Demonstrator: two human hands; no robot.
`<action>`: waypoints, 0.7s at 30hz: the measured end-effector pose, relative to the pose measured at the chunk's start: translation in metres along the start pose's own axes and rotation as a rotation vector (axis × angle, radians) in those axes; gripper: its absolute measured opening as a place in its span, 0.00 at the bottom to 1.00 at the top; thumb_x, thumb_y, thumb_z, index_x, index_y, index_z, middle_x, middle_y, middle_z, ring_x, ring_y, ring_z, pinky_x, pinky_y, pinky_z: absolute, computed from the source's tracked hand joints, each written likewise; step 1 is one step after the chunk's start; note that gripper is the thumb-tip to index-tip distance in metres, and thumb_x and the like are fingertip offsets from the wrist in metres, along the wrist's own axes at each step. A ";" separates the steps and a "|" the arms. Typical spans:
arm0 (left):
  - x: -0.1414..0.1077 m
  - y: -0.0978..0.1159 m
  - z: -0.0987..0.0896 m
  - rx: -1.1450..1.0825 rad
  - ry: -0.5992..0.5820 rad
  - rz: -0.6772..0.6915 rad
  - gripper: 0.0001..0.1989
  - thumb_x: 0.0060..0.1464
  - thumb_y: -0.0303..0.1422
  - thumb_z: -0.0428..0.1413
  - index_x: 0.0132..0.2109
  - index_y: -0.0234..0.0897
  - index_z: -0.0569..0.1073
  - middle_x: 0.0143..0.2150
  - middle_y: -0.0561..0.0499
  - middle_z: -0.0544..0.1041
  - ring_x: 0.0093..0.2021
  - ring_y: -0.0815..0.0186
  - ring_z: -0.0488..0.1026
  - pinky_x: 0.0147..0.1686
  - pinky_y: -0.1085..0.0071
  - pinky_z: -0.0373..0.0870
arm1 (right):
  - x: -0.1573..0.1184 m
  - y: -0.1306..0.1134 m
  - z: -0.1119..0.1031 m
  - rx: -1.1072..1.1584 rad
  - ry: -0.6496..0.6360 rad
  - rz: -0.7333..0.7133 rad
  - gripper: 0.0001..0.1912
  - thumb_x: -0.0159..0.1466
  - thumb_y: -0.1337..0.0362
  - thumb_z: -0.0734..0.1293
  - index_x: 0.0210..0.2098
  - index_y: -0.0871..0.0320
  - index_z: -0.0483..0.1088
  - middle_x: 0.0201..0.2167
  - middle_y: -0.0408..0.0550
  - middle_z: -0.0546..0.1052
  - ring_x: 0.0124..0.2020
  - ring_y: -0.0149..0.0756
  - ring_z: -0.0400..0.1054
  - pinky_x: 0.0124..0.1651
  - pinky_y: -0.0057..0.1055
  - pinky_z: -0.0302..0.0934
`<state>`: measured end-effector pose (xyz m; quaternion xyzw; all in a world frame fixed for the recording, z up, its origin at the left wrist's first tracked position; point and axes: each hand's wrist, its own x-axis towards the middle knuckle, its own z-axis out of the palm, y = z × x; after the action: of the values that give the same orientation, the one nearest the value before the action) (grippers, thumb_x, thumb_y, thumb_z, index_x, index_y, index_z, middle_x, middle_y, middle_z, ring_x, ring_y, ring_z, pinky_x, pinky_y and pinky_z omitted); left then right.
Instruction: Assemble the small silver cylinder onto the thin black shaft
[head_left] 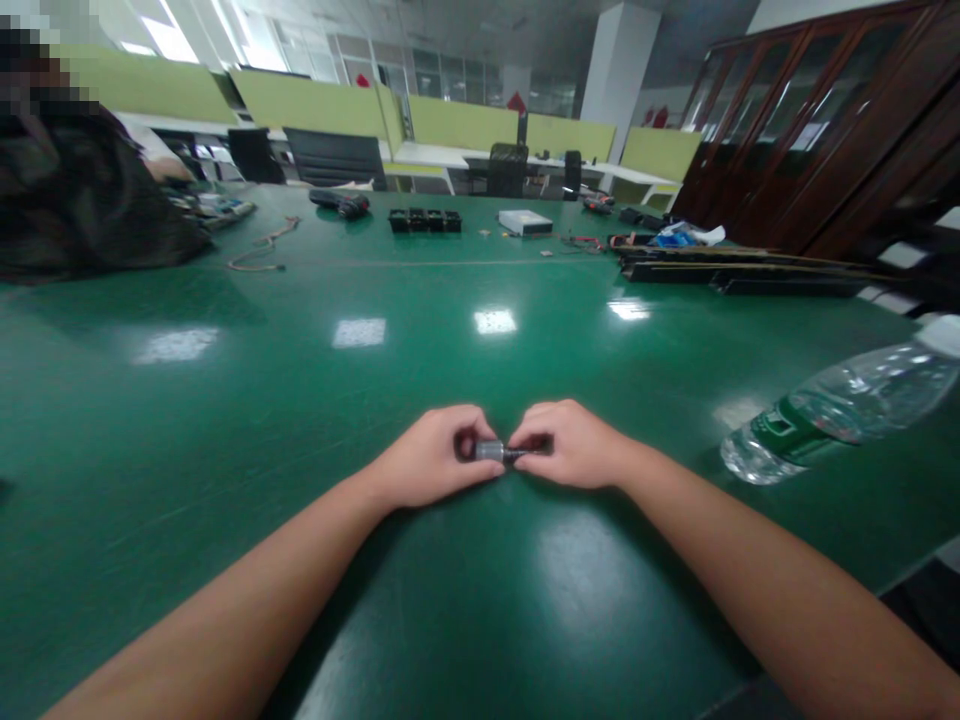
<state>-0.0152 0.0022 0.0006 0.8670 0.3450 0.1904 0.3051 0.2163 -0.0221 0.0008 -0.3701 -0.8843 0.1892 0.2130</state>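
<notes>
My left hand (439, 455) is closed around a small silver-grey cylinder (490, 451), thumb below and fingers above. Toward the right the cylinder continues into a thin dark part (513, 454), which my right hand (574, 445) pinches between thumb and fingertips. Both hands are low over the green tabletop (480, 350), close together and facing each other. The piece lies roughly level between them. Its two ends are covered by my fingers, and it is too small and blurred to tell its kind.
A clear plastic bottle (806, 425) lies on its side to the right. Far back are a black block-like part (424, 221), a flat silver box (525, 222), a cable (264, 245) and long dark strips (720, 272). Another person (82, 190) leans over the table's far left.
</notes>
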 end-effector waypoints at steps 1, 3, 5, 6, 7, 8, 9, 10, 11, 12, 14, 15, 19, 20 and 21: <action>0.000 0.000 0.000 -0.002 0.000 0.003 0.12 0.52 0.40 0.62 0.38 0.35 0.74 0.31 0.52 0.74 0.31 0.66 0.70 0.31 0.73 0.64 | 0.000 0.000 0.000 -0.002 -0.001 0.002 0.08 0.58 0.69 0.71 0.38 0.59 0.79 0.33 0.47 0.78 0.34 0.32 0.70 0.39 0.28 0.61; 0.000 -0.001 0.000 0.000 0.000 0.004 0.13 0.52 0.40 0.62 0.38 0.35 0.74 0.31 0.53 0.74 0.31 0.66 0.70 0.31 0.73 0.64 | -0.001 0.000 -0.001 -0.007 -0.004 0.005 0.08 0.58 0.68 0.71 0.38 0.59 0.79 0.32 0.47 0.78 0.34 0.32 0.70 0.39 0.28 0.60; 0.000 -0.002 0.001 0.005 -0.001 0.001 0.13 0.52 0.40 0.63 0.38 0.35 0.74 0.31 0.53 0.74 0.31 0.66 0.70 0.31 0.73 0.64 | -0.001 0.000 -0.001 -0.007 -0.005 0.008 0.08 0.58 0.68 0.71 0.38 0.60 0.79 0.32 0.46 0.78 0.33 0.32 0.70 0.38 0.28 0.60; 0.000 -0.002 0.001 0.005 -0.002 -0.002 0.13 0.52 0.40 0.63 0.38 0.35 0.74 0.31 0.53 0.74 0.31 0.66 0.70 0.31 0.73 0.64 | -0.001 0.001 -0.002 -0.003 -0.005 0.010 0.08 0.58 0.68 0.71 0.37 0.60 0.79 0.31 0.46 0.78 0.33 0.32 0.70 0.38 0.27 0.60; 0.000 -0.002 0.001 0.002 -0.005 -0.005 0.13 0.52 0.41 0.63 0.38 0.35 0.74 0.31 0.53 0.73 0.31 0.66 0.70 0.31 0.73 0.64 | -0.001 0.001 -0.002 0.002 -0.005 0.011 0.08 0.58 0.68 0.71 0.37 0.60 0.79 0.31 0.46 0.78 0.32 0.32 0.70 0.38 0.27 0.60; 0.000 -0.003 0.001 0.001 -0.007 -0.008 0.13 0.52 0.41 0.63 0.38 0.36 0.74 0.31 0.53 0.73 0.31 0.66 0.70 0.30 0.73 0.64 | -0.002 0.001 -0.002 0.007 -0.005 0.013 0.08 0.57 0.68 0.71 0.37 0.60 0.79 0.31 0.46 0.78 0.32 0.32 0.70 0.38 0.27 0.60; 0.000 -0.003 0.001 0.000 -0.008 -0.013 0.13 0.52 0.41 0.63 0.38 0.36 0.74 0.31 0.53 0.73 0.30 0.66 0.70 0.30 0.73 0.64 | -0.002 0.001 -0.003 0.012 -0.005 0.016 0.08 0.57 0.69 0.71 0.37 0.60 0.79 0.31 0.46 0.78 0.32 0.31 0.70 0.37 0.27 0.60; 0.000 -0.003 0.001 0.000 -0.008 -0.016 0.13 0.52 0.41 0.63 0.38 0.36 0.74 0.31 0.53 0.73 0.30 0.67 0.70 0.30 0.73 0.64 | -0.002 0.001 -0.003 0.016 -0.006 0.020 0.07 0.57 0.69 0.71 0.37 0.60 0.79 0.31 0.46 0.78 0.32 0.31 0.69 0.37 0.27 0.60; 0.000 -0.002 0.001 0.000 -0.007 -0.016 0.13 0.52 0.41 0.63 0.38 0.36 0.75 0.31 0.53 0.73 0.30 0.67 0.70 0.30 0.73 0.64 | -0.002 0.001 -0.003 0.019 -0.007 0.023 0.07 0.57 0.69 0.71 0.36 0.60 0.79 0.31 0.46 0.78 0.32 0.31 0.69 0.37 0.27 0.60; 0.000 -0.002 0.001 0.000 -0.006 -0.015 0.13 0.52 0.40 0.63 0.38 0.36 0.75 0.31 0.53 0.73 0.30 0.67 0.70 0.30 0.73 0.64 | -0.002 0.001 -0.004 0.020 -0.009 0.024 0.07 0.57 0.69 0.71 0.36 0.60 0.79 0.31 0.46 0.78 0.32 0.31 0.69 0.37 0.26 0.60; 0.000 -0.002 0.001 0.000 -0.006 -0.012 0.13 0.52 0.40 0.63 0.38 0.36 0.75 0.31 0.53 0.73 0.30 0.67 0.70 0.30 0.73 0.64 | -0.003 0.001 -0.005 0.018 -0.014 0.028 0.07 0.57 0.68 0.71 0.36 0.60 0.79 0.31 0.46 0.77 0.32 0.31 0.69 0.37 0.27 0.60; 0.000 -0.002 0.001 0.000 -0.005 -0.012 0.13 0.52 0.40 0.63 0.38 0.36 0.75 0.31 0.53 0.73 0.30 0.67 0.70 0.30 0.73 0.64 | -0.003 0.001 -0.005 0.017 -0.016 0.031 0.07 0.57 0.68 0.71 0.36 0.60 0.79 0.31 0.46 0.77 0.32 0.31 0.69 0.37 0.27 0.60; 0.000 -0.002 0.001 0.003 -0.003 -0.013 0.13 0.51 0.40 0.63 0.38 0.36 0.74 0.30 0.54 0.73 0.30 0.67 0.70 0.30 0.73 0.64 | -0.004 0.002 -0.007 0.024 -0.030 0.049 0.07 0.57 0.68 0.71 0.35 0.60 0.78 0.30 0.45 0.77 0.32 0.30 0.69 0.37 0.26 0.60; 0.000 -0.002 0.001 0.004 -0.003 -0.011 0.13 0.51 0.40 0.63 0.38 0.36 0.74 0.30 0.54 0.73 0.30 0.67 0.70 0.30 0.73 0.64 | -0.004 0.003 -0.007 0.026 -0.034 0.052 0.07 0.56 0.68 0.71 0.35 0.60 0.78 0.30 0.45 0.77 0.32 0.30 0.69 0.37 0.26 0.60; 0.000 -0.002 0.001 0.005 -0.002 -0.008 0.13 0.52 0.40 0.63 0.38 0.36 0.74 0.30 0.54 0.73 0.30 0.67 0.70 0.30 0.73 0.64 | -0.005 0.003 -0.008 0.029 -0.036 0.058 0.07 0.56 0.67 0.71 0.35 0.60 0.78 0.30 0.45 0.77 0.32 0.30 0.70 0.37 0.26 0.60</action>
<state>-0.0157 0.0029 -0.0016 0.8666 0.3487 0.1872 0.3039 0.2250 -0.0220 0.0047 -0.3888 -0.8742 0.2146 0.1965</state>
